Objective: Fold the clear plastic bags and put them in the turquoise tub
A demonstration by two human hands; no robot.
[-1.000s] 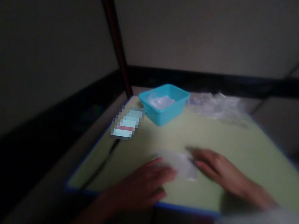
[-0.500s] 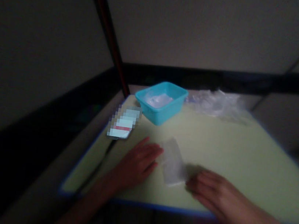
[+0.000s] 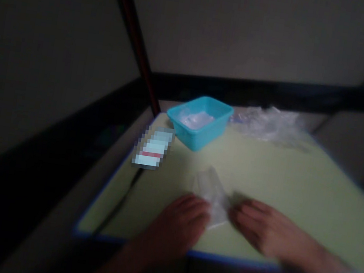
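A small clear plastic bag [image 3: 211,183] lies on the table in front of me, creased across its middle. My left hand [image 3: 187,218] is closed at the bag's lower left edge, its curled fingers covering part of the plastic. At the right edge, my right hand [image 3: 259,226] has its fingers pressed together on the film. Both thumbs are mostly hidden, and the picture is dim and blurred.
A turquoise plastic basket [image 3: 198,139] with clear plastic inside stands at the back left of the yellowish table [image 3: 281,177]. Beside it is a heap of crumpled clear plastic [image 3: 271,124]. A pixelated phone-like device [image 3: 155,148] with a dark cable [image 3: 126,196] lies left.
My left hand has come right and nearer to me, from beside the bag onto its lower left edge. The bag has creased. My right hand has stayed at its right edge.
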